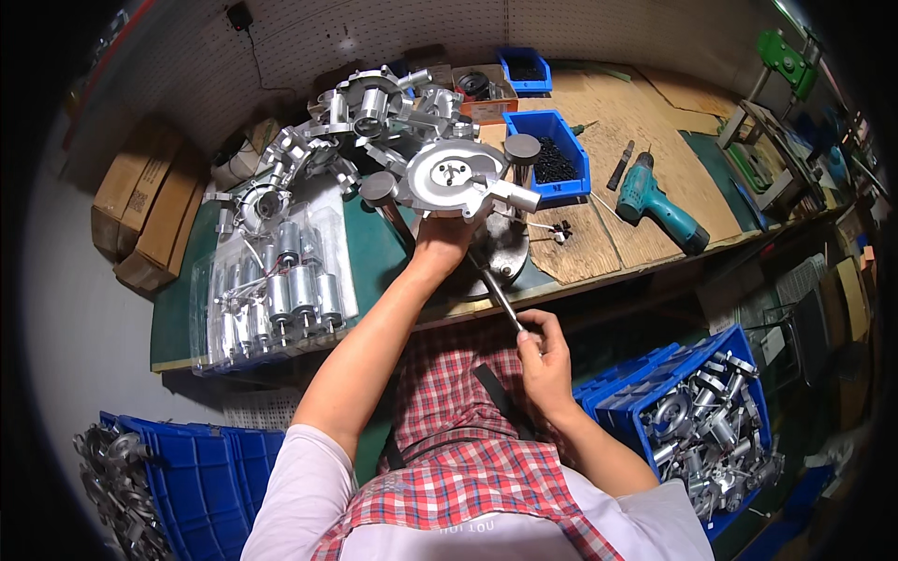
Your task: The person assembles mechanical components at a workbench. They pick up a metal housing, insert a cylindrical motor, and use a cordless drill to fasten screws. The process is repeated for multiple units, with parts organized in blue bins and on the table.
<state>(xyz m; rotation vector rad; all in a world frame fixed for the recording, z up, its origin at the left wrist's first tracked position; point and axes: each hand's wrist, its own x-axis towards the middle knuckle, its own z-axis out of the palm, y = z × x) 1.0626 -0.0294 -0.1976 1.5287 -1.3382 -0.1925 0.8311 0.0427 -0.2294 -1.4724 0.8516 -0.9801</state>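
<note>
A round silver metal housing (447, 176) with a side spout sits on a stand between two dark round-topped posts (521, 150). My left hand (445, 245) reaches up to its near underside and grips it there; the fingertips are hidden beneath the metal. Lower and to the right, my right hand (545, 360) is closed around the near end of a metal lever (500, 297). That lever slants up toward the round grey base (506, 257) of the stand.
Small cylindrical motors (301, 290) lie in a clear tray at left, below piled silver housings (369, 107). A blue bin of black screws (554, 161) and a teal cordless drill (662, 208) are at right. Blue crates (622, 411) of metal parts flank me below the bench.
</note>
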